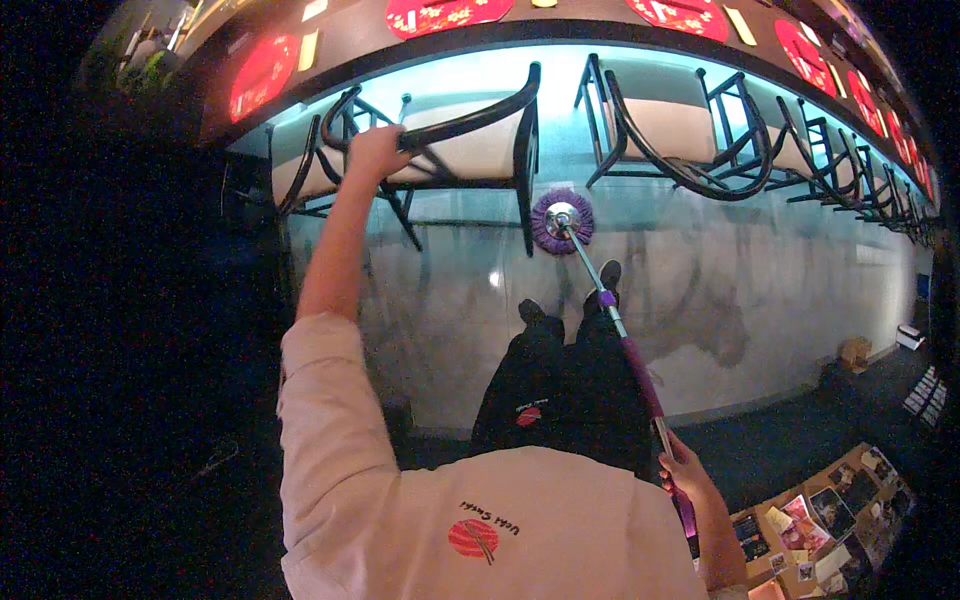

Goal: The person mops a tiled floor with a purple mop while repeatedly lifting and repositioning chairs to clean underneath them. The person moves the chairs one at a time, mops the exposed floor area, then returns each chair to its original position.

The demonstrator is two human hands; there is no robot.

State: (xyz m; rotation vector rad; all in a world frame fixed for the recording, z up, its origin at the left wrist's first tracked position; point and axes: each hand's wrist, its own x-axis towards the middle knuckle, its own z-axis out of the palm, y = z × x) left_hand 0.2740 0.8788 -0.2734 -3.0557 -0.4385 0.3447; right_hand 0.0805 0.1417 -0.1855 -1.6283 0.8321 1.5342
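My left hand grips the curved back rail of a dark-framed chair with a pale seat. That chair stands at an angle beside the counter, close to its neighbours. Low at my right side, my right hand is closed around the purple and silver handle of a spin mop. The round purple mop head, with a metallic hub, rests on the floor just right of the chair's leg and ahead of my feet.
A long counter holds red round placemats. More chairs line it to the right. The pale tiled floor looks shiny, with reflections. Behind me on the right is a board with pinned papers and pictures. A small brown box-like object sits near the right wall.
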